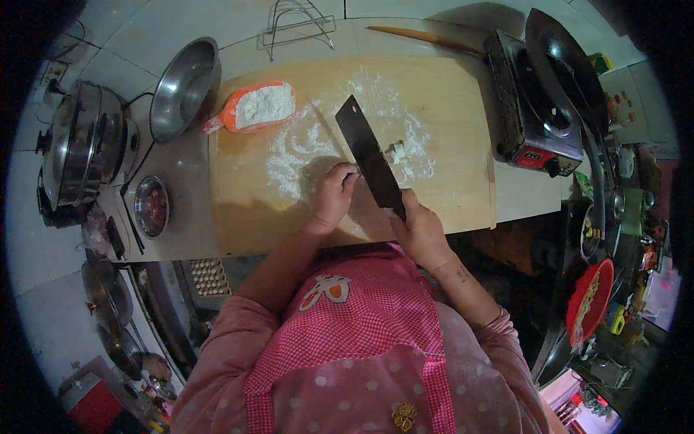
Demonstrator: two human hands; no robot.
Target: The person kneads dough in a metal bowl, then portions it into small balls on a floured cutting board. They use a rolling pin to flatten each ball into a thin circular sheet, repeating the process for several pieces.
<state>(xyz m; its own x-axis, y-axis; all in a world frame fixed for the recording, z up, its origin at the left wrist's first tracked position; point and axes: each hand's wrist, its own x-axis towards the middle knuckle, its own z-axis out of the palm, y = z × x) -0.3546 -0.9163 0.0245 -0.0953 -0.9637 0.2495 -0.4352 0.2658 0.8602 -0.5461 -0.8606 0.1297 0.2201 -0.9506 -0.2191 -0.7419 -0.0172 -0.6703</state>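
My right hand [420,233] grips the handle of a dark, broad-bladed Chinese cleaver [366,152], which slants up and to the left over the wooden board [455,200]. Close to the blade's left side is my left hand [333,192], its fingers curled. Whatever may lie under those fingers is hidden. White flour [298,157] is scattered over the middle of the board. Just right of the blade lie small pale pieces, apparently dough [398,152]. An orange scoop [230,108] heaped with flour rests at the board's upper left.
Left of the board are a steel basin [184,89], a small metal bowl of reddish pieces [157,206] and a lidded steel pot [76,146]. A gas stove [542,146] bearing a wok [564,70] stands at the right. Behind the board are a rolling pin [417,35] and wire rack [298,30].
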